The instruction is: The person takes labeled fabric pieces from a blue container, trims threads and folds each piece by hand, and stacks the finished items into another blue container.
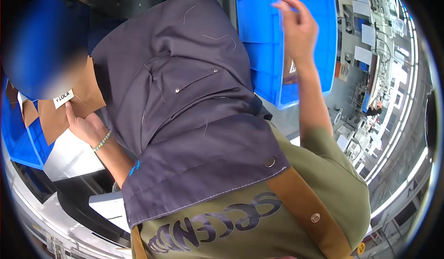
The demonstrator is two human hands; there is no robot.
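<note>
At the left, my left hand (pixel 85 126), with a beaded bracelet, is at the lower edge of a flat brown piece (pixel 92 90). Its index finger is extended against the white label (pixel 64 99) on that piece, which ends in "LOLA"; the other fingers are curled and partly hidden. On the right, my right hand (pixel 300 30) is raised over a blue bin (pixel 259 42), slightly blurred, fingers apart, with nothing visible in it. Below its wrist, something brown with a white label (pixel 292 67) lies in that bin.
A dark apron (pixel 194 51) with loose threads covers my lap. Another blue bin (pixel 23 143) holds brown pieces at the left. A blurred blue area (pixel 41 42) hides the upper left. White surfaces (pixel 78 155) lie below my left hand. Workbenches with equipment (pixel 365 74) line the far right.
</note>
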